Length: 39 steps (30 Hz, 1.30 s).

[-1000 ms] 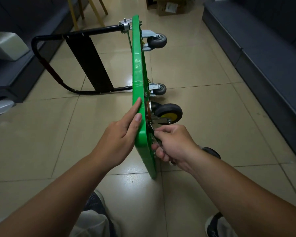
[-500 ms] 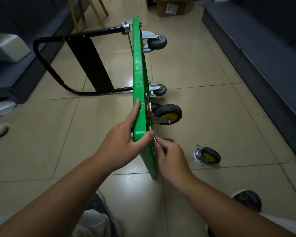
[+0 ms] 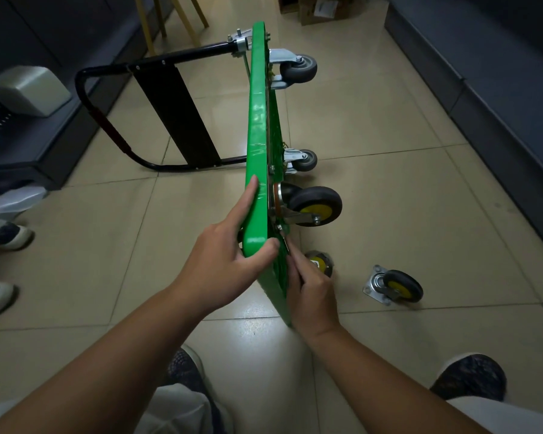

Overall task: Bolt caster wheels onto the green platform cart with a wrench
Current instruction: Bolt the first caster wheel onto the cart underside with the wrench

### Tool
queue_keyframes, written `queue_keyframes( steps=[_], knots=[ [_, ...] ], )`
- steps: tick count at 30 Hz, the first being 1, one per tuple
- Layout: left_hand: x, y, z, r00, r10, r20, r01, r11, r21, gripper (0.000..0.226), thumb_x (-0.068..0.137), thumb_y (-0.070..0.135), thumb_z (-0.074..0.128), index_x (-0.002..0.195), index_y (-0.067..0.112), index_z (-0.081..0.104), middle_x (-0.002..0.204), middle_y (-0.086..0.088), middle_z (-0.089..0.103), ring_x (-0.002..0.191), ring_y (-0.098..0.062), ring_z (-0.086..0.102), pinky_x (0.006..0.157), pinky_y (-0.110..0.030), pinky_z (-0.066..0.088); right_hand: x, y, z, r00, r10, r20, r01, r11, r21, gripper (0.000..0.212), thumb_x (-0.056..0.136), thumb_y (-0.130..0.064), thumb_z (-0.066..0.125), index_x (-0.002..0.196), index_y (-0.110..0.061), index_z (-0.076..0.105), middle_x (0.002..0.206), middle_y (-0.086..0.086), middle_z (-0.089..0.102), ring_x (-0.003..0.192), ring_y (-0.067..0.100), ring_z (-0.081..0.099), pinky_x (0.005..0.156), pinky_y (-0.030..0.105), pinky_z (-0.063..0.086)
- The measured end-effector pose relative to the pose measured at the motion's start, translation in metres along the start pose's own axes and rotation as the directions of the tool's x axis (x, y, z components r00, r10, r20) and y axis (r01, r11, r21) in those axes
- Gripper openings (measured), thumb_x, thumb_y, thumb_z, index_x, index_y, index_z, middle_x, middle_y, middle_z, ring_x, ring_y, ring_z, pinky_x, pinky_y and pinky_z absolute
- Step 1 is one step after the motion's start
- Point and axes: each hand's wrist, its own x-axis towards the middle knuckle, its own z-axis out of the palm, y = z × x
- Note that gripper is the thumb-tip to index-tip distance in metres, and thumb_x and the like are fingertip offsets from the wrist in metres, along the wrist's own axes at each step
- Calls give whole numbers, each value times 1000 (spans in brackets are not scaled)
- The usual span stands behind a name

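Beige tiled floor (image 3: 389, 198), dim light. Centre frame, the green platform cart (image 3: 257, 126) stands on its long edge, running 12 to 6 o'clock, wheel side facing 3 o'clock. The left hand (image 3: 223, 264) grips its near top edge, thumb curled onto the wheel side and index finger straight along the deck. The right hand (image 3: 311, 292) pinches a thin metal wrench (image 3: 285, 242) at a bolt just below the mounted caster (image 3: 315, 206). A loose caster (image 3: 395, 286) lies at 3 o'clock of the right hand, apart. The black handle (image 3: 170, 101) projects toward 9 o'clock.
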Motion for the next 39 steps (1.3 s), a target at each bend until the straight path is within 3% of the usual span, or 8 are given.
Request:
queue_keyframes(
  steps=[6,12,17,20,23,27,30,39],
  knots=[
    [1,-2,0,1000,-7,-9,7,1000,-10,87,86,41,62,156,57,14,122,-9,66,90,-30,70,70,-50,62,0,5,4,994,-94,-52,93,995,-32,41,106,-23,44,145,-14,52,129,3,68,116,13,65,100,14,46],
    [4,-4,0,1000,-11,-16,11,999,30,88,83,48,60,156,59,12,103,-6,72,71,-22,69,61,-43,60,7,34,9,977,-211,37,213,935,-285,60,103,-18,56,157,-27,31,126,2,69,95,18,72,76,35,59],
    [9,-4,0,999,-1,-34,4,996,85,89,84,51,60,156,58,8,96,6,72,68,-7,67,61,-27,57,5,-11,-20,968,161,192,-152,986,-62,45,106,-46,31,150,-45,37,128,-10,66,112,5,63,90,22,53],
    [9,-7,-3,1000,-5,0,5,999,40,92,83,57,64,155,61,6,114,7,71,84,-9,72,76,-37,62,3,-38,-53,899,296,323,-297,954,-47,36,107,-27,42,138,-40,56,99,-6,72,81,-2,65,72,18,50],
    [7,-5,-4,1000,-9,30,9,1000,16,91,78,73,56,152,65,4,127,11,66,98,-8,71,89,-36,60,19,-68,-77,709,599,371,-632,774,-40,26,108,-22,38,114,-28,62,71,10,67,46,12,51,44,23,39],
    [10,-3,-7,998,-52,26,55,990,-127,60,97,71,34,154,60,18,147,17,40,134,-13,49,110,-36,44,53,-98,-89,444,778,444,-878,477,41,27,107,-19,36,121,-5,54,78,20,72,41,16,50,40,25,41],
    [10,-4,-8,997,-62,40,69,970,-233,48,105,57,29,153,57,27,154,16,37,141,-16,44,110,-45,49,67,-111,-88,452,739,500,-877,471,97,16,107,-16,39,105,-11,55,75,20,73,45,15,56,50,26,49],
    [11,-9,-10,998,-32,53,41,983,-179,49,105,55,38,151,61,25,141,26,43,120,2,54,107,-44,51,72,-117,-74,491,698,521,-846,525,94,28,106,-17,44,130,-9,57,71,13,62,39,11,52,36,22,46]
  ],
)
